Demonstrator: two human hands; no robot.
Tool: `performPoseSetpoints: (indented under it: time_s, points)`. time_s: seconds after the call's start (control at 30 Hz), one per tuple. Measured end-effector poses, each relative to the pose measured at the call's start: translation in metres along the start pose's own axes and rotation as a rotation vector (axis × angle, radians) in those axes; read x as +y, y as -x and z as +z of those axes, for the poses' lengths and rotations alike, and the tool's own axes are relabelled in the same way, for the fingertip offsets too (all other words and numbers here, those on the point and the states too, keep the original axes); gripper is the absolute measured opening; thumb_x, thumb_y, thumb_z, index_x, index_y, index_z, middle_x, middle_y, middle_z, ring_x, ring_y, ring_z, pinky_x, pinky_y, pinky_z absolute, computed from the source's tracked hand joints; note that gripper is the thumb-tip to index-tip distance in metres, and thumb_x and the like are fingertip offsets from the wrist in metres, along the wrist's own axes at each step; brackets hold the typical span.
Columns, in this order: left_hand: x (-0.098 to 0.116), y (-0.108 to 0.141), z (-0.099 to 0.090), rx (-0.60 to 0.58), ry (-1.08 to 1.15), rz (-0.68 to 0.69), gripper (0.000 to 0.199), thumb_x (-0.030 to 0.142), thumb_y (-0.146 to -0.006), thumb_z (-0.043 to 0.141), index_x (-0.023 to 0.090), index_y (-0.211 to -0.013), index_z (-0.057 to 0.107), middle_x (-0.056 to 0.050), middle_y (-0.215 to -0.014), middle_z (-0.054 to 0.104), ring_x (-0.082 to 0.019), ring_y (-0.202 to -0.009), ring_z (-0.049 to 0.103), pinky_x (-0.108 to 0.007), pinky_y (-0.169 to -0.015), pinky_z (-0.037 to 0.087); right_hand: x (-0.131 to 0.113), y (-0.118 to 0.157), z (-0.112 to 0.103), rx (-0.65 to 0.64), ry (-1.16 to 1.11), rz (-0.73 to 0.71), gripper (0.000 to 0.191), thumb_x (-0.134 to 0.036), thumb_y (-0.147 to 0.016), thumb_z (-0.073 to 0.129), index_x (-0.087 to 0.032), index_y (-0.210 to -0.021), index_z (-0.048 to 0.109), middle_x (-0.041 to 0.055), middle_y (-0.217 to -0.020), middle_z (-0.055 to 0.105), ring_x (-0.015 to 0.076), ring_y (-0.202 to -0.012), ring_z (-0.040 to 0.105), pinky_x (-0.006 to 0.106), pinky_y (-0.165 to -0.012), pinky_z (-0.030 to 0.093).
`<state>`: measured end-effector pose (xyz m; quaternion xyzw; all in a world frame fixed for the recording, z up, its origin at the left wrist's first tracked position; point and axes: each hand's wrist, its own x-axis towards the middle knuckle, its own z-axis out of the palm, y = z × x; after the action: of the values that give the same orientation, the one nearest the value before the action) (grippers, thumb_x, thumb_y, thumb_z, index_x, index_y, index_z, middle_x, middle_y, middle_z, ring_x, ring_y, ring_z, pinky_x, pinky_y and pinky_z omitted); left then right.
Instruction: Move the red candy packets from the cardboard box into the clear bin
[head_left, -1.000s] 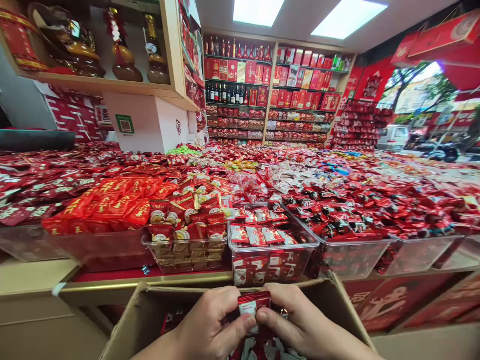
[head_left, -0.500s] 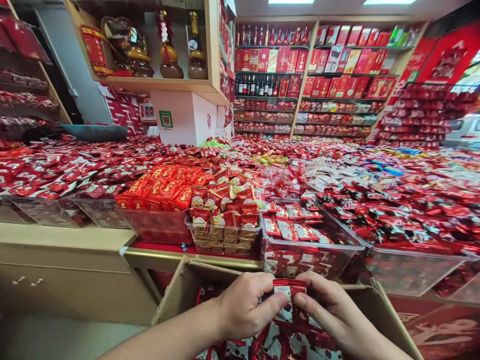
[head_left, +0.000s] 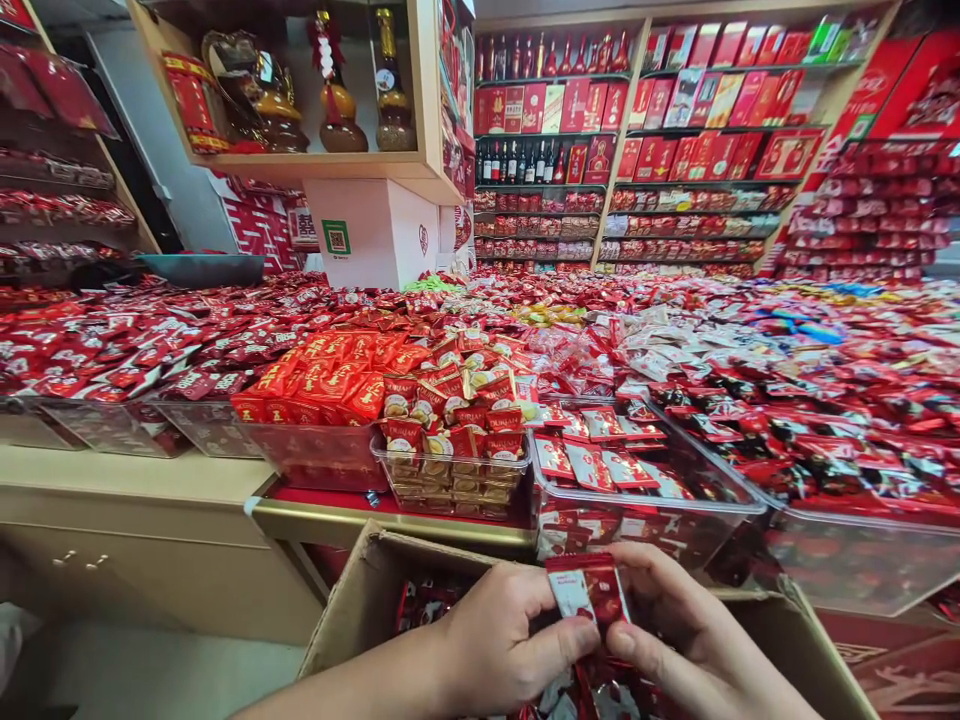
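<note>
A red and white candy packet [head_left: 589,590] is held upright between my two hands, over an open cardboard box [head_left: 352,590]. My left hand [head_left: 506,635] pinches its left side, thumb in front. On its right side, my right hand [head_left: 667,630] grips it with thumb and fingers. More red and white packets [head_left: 559,695] lie inside the box below, partly hidden by my hands and forearms. Just beyond the box, a clear bin [head_left: 645,510] holds similar-looking red and white packets.
A small clear basket [head_left: 450,480] of durian sweets and a bin of bright red packets [head_left: 322,385] stand beyond the box's left side. Another clear bin [head_left: 862,550] is at the right. A beige counter [head_left: 135,490] runs along the left.
The view has shifted slightly, so the shelves and right-hand bins appear further right. Both hands and the packet sit a little further right and lower, with the packet tilted slightly more.
</note>
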<state>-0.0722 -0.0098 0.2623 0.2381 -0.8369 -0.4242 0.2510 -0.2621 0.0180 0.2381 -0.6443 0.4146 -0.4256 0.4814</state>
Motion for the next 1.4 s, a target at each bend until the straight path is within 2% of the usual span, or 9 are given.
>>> performPoseSetpoints:
  time_s: [0.07,0.27,0.37,0.47,0.6,0.8,1.0,1.23,1.4]
  points:
    - [-0.001,-0.001,0.001,0.015,0.028,0.000,0.025,0.028,-0.089,0.039,0.013,-0.088,0.059,-0.004,-0.083,0.058,-0.017,-0.078,0.053,-0.023,-0.075,0.041,0.000,0.001,0.004,0.054,-0.130,0.043,0.040,-0.038,-0.077,0.060,-0.027,-0.111,0.043,0.0038,-0.085,0.060,0.0178,-0.074,0.056,0.030,-0.067,0.046]
    - [-0.009,-0.002,0.001,0.013,0.035,-0.018,0.043,0.047,-0.090,0.032,0.013,-0.079,0.057,0.000,-0.071,0.052,-0.012,-0.065,0.046,-0.020,-0.062,0.038,-0.004,0.002,0.012,0.100,-0.280,0.066,0.036,-0.039,-0.076,0.063,-0.024,-0.100,0.041,-0.0005,-0.070,0.058,0.0147,-0.066,0.056,0.028,-0.061,0.045]
    - [-0.012,-0.001,-0.001,-0.028,-0.093,-0.095,0.047,0.045,-0.091,0.028,0.014,-0.073,0.058,0.001,-0.063,0.052,-0.010,-0.057,0.045,-0.018,-0.054,0.036,-0.021,-0.007,-0.009,0.315,-0.135,-0.058,0.029,-0.037,-0.075,0.063,-0.024,-0.092,0.043,-0.0009,-0.072,0.059,0.0144,-0.068,0.058,0.026,-0.060,0.046]
    - [-0.022,0.001,0.002,-0.135,-0.328,-0.092,0.032,0.036,-0.090,0.039,0.017,-0.076,0.061,0.000,-0.067,0.061,-0.011,-0.059,0.053,-0.018,-0.054,0.037,-0.045,-0.037,-0.050,0.485,0.241,-0.204,0.021,-0.034,-0.072,0.065,-0.021,-0.078,0.049,-0.0007,-0.069,0.058,0.0125,-0.063,0.055,0.023,-0.056,0.043]
    - [-0.052,0.001,0.018,-0.326,-0.482,0.074,0.013,0.027,-0.083,0.055,0.021,-0.088,0.065,-0.001,-0.080,0.071,-0.013,-0.072,0.064,-0.016,-0.060,0.041,-0.058,-0.098,-0.090,0.373,0.537,-0.102,0.012,-0.028,-0.075,0.058,-0.017,-0.074,0.053,0.0010,-0.068,0.060,0.0126,-0.062,0.055,0.024,-0.058,0.044]
    - [-0.083,0.000,0.031,-0.398,-0.646,0.190,0.016,0.021,-0.075,0.063,0.022,-0.090,0.063,0.002,-0.079,0.072,-0.014,-0.069,0.066,-0.017,-0.051,0.039,-0.042,-0.160,-0.084,0.304,0.821,0.156,0.013,-0.013,-0.072,0.058,-0.013,-0.084,0.059,0.0031,-0.070,0.065,0.0128,-0.059,0.058,0.022,-0.053,0.042]
    - [-0.083,0.008,0.029,-0.383,-0.672,0.206,0.014,0.025,-0.078,0.060,0.025,-0.092,0.060,0.003,-0.078,0.071,-0.013,-0.068,0.065,-0.020,-0.047,0.034,-0.032,-0.169,-0.081,0.265,1.023,0.181,0.014,-0.011,-0.072,0.057,-0.011,-0.082,0.066,0.0103,-0.078,0.068,0.0197,-0.073,0.061,0.026,-0.061,0.041]
    - [-0.084,0.015,0.028,-0.462,-0.663,0.218,0.010,0.030,-0.082,0.052,0.022,-0.085,0.057,0.001,-0.069,0.064,-0.014,-0.061,0.060,-0.022,-0.044,0.033,-0.017,-0.174,-0.077,0.229,1.177,0.062,0.017,-0.008,-0.072,0.053,-0.013,-0.074,0.069,0.0114,-0.079,0.068,0.0231,-0.079,0.062,0.027,-0.067,0.041]
    - [-0.086,0.024,0.036,-0.571,-0.649,-0.081,0.020,0.029,-0.084,0.048,0.020,-0.096,0.060,-0.009,-0.089,0.064,-0.024,-0.078,0.062,-0.026,-0.056,0.042,-0.028,-0.168,-0.079,0.348,1.201,-0.070,0.018,-0.013,-0.076,0.052,-0.011,-0.088,0.065,0.0152,-0.094,0.062,0.0230,-0.086,0.058,0.029,-0.073,0.042]
